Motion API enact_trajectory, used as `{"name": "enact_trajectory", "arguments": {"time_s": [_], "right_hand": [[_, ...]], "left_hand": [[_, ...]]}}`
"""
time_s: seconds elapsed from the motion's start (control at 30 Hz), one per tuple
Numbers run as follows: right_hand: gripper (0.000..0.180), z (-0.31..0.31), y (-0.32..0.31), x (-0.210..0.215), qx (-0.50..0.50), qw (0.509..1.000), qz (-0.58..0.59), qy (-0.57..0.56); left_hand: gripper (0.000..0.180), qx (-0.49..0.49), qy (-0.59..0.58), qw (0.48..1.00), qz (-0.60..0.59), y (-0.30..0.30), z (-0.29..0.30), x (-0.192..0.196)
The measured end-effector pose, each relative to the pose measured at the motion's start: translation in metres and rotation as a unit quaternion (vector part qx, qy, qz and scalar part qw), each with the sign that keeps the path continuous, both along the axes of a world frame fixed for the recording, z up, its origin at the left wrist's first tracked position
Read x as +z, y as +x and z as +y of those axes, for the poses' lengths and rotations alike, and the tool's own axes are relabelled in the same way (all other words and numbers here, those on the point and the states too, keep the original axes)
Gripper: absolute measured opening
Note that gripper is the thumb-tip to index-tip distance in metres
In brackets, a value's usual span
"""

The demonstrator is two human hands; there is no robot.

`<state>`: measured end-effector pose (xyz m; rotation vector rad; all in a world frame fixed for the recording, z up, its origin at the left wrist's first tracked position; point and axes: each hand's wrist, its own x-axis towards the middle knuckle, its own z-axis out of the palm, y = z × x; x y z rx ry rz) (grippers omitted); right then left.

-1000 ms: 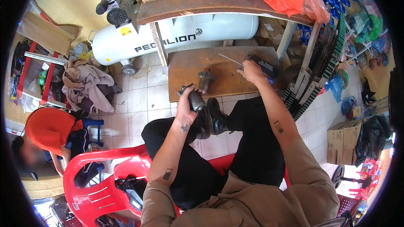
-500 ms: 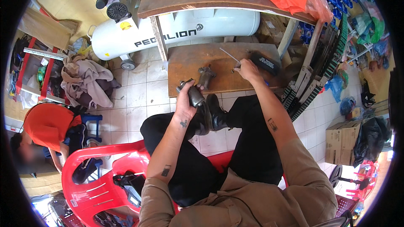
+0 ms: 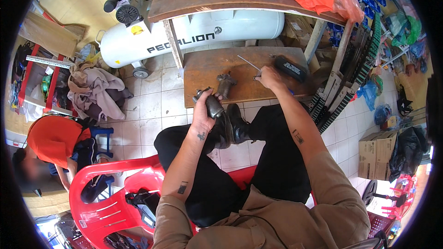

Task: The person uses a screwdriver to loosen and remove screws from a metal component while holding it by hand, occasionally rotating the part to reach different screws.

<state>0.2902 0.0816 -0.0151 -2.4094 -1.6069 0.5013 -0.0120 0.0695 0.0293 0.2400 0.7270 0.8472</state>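
At the far left a person in an orange shirt (image 3: 53, 140) crouches on the tiled floor, beside a red plastic chair (image 3: 108, 193) that holds dark tools. Further up lies a heap of grey-brown cloth (image 3: 94, 92), and behind it a white cylindrical air compressor tank (image 3: 194, 37) rests under a brown wooden shelf (image 3: 240, 1).

The left hand (image 3: 203, 110) is raised above the knee, its grip closed around a dark grey cylindrical metal motor part (image 3: 212, 104), which points up and away from the palm. Just beyond it, on the low brown wooden desk (image 3: 207, 71), a second greasy metal housing (image 3: 226, 84) stands apart from the held one.

Further right, the right hand (image 3: 269, 77) rests on the desk with fingers curled; it appears to pinch a small metal piece at its fingertips, though whether it truly grips it I cannot tell. A thin silver metal rod (image 3: 248, 62) lies just left of that hand, and a black oblong tool case (image 3: 290, 68) lies just right of it. Coiled black chains (image 3: 344, 90) hang at the desk's right end.
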Motion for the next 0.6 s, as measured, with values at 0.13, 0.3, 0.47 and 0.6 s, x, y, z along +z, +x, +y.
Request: {"name": "enact_trajectory", "arguments": {"time_s": [0.13, 0.3, 0.47, 0.6], "right_hand": [[0.027, 0.001, -0.003, 0.006, -0.001, 1.0, 0.016, -0.013], [0.052, 0.001, -0.008, 0.023, -0.036, 0.999, 0.028, 0.028], [0.069, -0.008, -0.002, 0.033, -0.028, 0.961, 0.155, 0.228], [0.057, -0.016, 0.009, 0.03, -0.009, 0.856, 0.391, 0.34]], "left_hand": [[0.022, 0.004, -0.003, 1.0, 0.005, 0.0, 0.0, -0.001], [0.027, 0.024, -0.001, 1.0, -0.018, 0.0, 0.001, 0.0], [0.047, 0.053, 0.002, 0.996, -0.07, -0.005, 0.001, 0.007], [0.061, 0.078, -0.013, 0.991, -0.106, -0.011, 0.002, 0.009]]}}
